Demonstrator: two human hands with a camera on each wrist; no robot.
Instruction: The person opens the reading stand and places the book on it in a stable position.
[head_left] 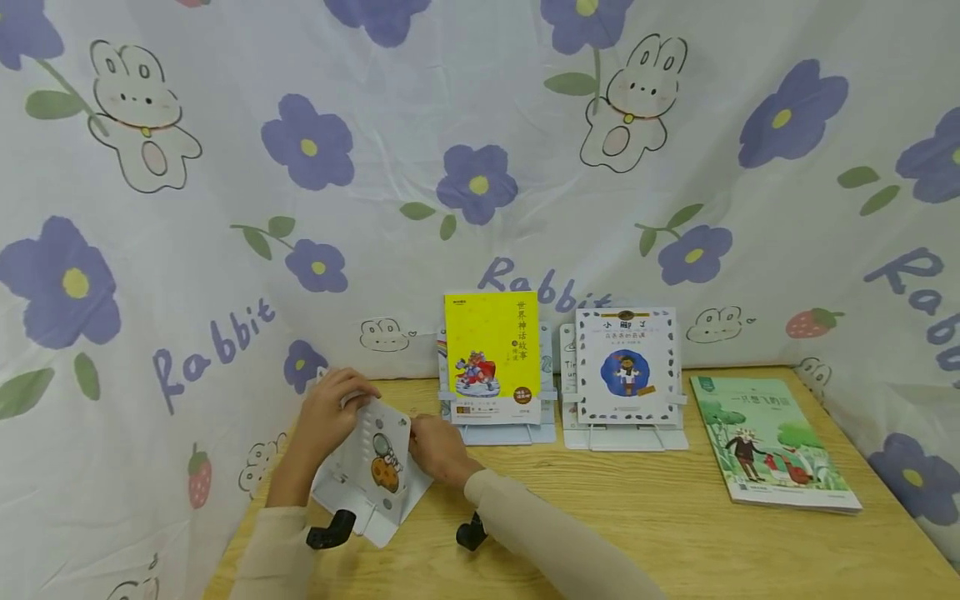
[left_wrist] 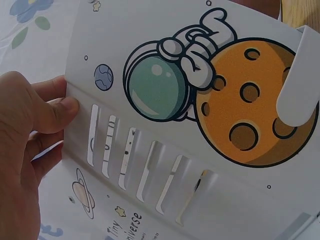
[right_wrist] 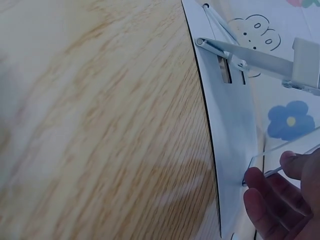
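Note:
A white metal book stand, printed with an astronaut and an orange cratered planet, stands tilted on the left of the table. My left hand grips its back panel by the edge; in the left wrist view the thumb lies on the printed face beside a row of slots, with fingers behind. At the stand's right side is my right hand. In the right wrist view its thumb and fingertips pinch a thin edge or rod of the stand, partly hidden, near the white base plate and hinged metal support arm.
A yellow book and a white book stand upright on two similar stands at the back. On the right a green book lies flat on the wooden table. Behind hangs a rabbit-and-flower cloth.

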